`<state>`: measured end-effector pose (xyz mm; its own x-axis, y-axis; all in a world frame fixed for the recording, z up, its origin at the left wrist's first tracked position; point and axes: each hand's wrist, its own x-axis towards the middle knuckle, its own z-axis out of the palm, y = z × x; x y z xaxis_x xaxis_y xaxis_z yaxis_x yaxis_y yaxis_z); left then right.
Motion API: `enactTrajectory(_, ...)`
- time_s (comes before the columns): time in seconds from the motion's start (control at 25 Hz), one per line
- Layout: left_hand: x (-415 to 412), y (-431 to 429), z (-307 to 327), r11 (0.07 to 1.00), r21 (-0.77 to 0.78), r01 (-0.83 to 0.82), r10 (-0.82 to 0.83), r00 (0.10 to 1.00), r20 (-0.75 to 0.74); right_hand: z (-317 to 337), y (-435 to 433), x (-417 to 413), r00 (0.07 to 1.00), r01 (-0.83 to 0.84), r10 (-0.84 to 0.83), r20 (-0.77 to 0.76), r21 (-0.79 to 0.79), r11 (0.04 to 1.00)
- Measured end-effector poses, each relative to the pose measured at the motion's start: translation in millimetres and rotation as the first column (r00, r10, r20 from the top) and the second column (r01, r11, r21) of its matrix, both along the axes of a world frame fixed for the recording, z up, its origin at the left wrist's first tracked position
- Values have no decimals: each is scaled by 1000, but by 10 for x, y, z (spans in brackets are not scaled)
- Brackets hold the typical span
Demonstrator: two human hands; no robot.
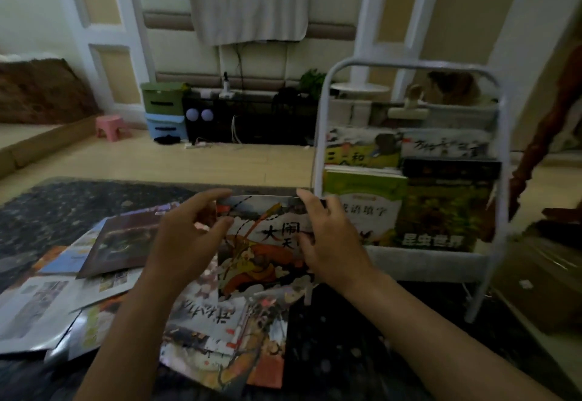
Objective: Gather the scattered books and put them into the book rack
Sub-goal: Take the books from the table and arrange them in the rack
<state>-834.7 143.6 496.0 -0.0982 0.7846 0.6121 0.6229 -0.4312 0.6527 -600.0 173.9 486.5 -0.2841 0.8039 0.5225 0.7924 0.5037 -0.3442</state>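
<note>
Head view: I see the left hand (189, 237) and right hand (330, 240) gripping opposite edges of a colourful glossy picture book (261, 252). A white metal-tube book rack (409, 65) stands just beside it.

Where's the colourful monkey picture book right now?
Head view, centre: the colourful monkey picture book is held up between the left hand and right hand, just left of the white metal book rack.

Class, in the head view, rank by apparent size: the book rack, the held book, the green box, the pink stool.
1. book rack
2. held book
3. green box and pink stool: alike, both far off; unranked
</note>
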Motion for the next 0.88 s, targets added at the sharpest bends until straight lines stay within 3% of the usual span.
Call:
enactTrajectory(0.28, 1215, 262, 1001, 973, 177, 147, -113, 976, -187, 965, -26, 1219, 991, 131, -126, -38, 183, 974)
enactTrajectory(0.6, 1897, 885, 2099, 911, 399, 102, 64, 921, -383, 1912, 588, 1830, 974, 217, -224, -35, 424, 879)
enactTrajectory(0.72, 1866, 1100, 2173, 921, 388, 35, 147, 891, -429, 1948, 932, 1771, 979, 176, -203, 20, 420, 890)
enactTrajectory(0.88, 1899, 1268, 2033, 954, 298, 36, 116, 872, -476, 1878, 1187, 1845, 978, 155, -198, 65, 403, 902)
